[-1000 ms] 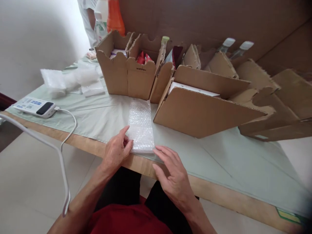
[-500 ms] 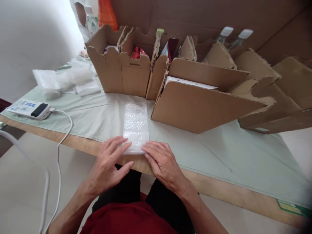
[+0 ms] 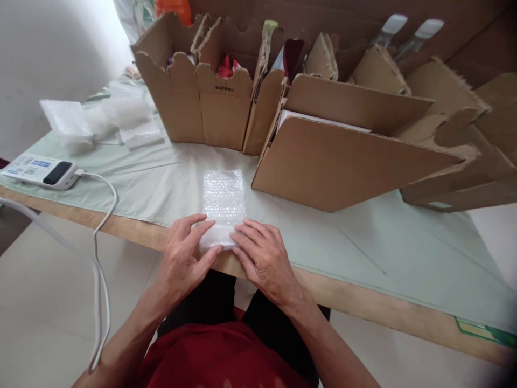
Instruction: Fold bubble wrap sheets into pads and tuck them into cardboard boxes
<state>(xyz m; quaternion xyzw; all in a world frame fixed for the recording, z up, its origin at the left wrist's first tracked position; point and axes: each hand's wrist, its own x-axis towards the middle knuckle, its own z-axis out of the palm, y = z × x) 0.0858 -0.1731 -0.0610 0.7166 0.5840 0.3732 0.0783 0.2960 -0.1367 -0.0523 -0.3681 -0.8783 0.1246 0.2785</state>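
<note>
Clear bubble wrap (image 3: pixel 223 202), a narrow rectangular piece, lies flat on the pale green cloth at the near table edge, long side running near to far. Its near end looks rolled or folded up under the fingertips of both hands; far end lies flat and free.

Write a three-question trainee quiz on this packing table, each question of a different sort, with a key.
1. True or false: both hands rest on the near end of the bubble wrap sheet.
2. Which lies at the table's far left edge? A) a power strip B) a tape roll C) scissors
3. Fill in: the bubble wrap sheet lies on a pale green ____.

Key
1. True: the left hand and the right hand press it at the table edge.
2. A: the white power strip, a white cable plugged into it.
3. Cloth, in front of the cardboard boxes.
</note>
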